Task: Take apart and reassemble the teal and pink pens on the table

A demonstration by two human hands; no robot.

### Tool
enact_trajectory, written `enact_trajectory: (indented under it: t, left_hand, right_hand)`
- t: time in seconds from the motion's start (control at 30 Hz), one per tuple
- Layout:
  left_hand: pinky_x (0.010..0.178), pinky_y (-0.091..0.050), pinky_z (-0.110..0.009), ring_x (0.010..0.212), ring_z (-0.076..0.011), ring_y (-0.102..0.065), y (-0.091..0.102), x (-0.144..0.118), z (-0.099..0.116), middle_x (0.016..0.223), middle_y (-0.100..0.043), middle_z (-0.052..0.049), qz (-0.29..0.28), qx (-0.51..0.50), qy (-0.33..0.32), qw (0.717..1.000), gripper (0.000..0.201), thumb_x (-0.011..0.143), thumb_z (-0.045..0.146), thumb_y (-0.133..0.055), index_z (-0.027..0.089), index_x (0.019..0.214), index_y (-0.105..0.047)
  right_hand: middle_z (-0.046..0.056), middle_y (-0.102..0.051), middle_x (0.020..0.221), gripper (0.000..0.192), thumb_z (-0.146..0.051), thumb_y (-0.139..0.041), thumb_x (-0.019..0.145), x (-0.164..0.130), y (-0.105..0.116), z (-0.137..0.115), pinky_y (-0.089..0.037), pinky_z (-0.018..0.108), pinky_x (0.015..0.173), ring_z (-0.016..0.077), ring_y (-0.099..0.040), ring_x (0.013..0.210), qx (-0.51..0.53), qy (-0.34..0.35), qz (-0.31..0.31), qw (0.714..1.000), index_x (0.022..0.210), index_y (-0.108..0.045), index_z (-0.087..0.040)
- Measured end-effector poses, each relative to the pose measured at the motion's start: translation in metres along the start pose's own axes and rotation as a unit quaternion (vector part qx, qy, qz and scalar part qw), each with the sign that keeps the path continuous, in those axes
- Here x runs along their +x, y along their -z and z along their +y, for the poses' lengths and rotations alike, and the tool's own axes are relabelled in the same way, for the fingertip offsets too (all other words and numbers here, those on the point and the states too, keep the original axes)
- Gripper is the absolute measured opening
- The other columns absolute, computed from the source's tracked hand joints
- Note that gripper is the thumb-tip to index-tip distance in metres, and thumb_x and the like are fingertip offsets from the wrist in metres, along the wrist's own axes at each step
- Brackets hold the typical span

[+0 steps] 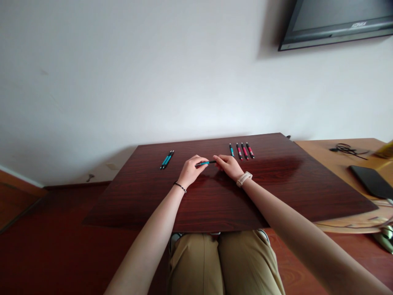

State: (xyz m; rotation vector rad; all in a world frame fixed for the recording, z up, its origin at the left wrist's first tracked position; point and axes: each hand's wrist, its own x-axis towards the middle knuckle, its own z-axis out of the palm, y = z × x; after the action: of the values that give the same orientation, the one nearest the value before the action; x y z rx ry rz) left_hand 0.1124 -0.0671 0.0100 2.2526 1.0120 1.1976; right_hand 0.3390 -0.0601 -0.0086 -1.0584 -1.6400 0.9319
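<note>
The left hand and right hand each pinched one end of a teal pen, held level just above the dark wooden table. Two teal pens lay far left; four pens far right. The monitor bore unreadable lettering.

White wall, dark wooden table (glossy), corner-mounted television.
</note>
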Motion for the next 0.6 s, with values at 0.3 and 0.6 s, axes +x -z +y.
enact_trajectory:
  t: [0.3,0.6]
  left_hand:
    - [0.086,-0.056,-0.029,0.095,-0.0181,-0.072,-0.001,0.001,-0.009,0.101,-0.076,-0.005,0.012,0.022,0.011,1.000,0.012,0.098,0.022,-0.071,0.021,0.107,-0.080]
    - [0.088,-0.056,-0.030,0.096,-0.0187,-0.072,-0.002,0.001,-0.011,0.103,-0.076,-0.006,0.003,0.016,0.000,1.000,0.013,0.098,0.023,-0.072,0.021,0.108,-0.080]
  right_hand:
    - [0.005,-0.077,0.095,0.043,-0.056,-0.083,0.084,0.003,-0.001,0.006,-0.054,0.032,0.072,0.0186,-0.069,0.077,0.073,0.012,-0.015,0.997,0.108,-0.073,-0.021]
    - [0.004,-0.073,0.070,0.051,-0.070,-0.063,0.097,0.002,-0.001,0.004,-0.051,0.030,0.061,0.0178,-0.064,0.061,0.010,-0.031,-0.015,0.999,0.099,-0.076,-0.020]
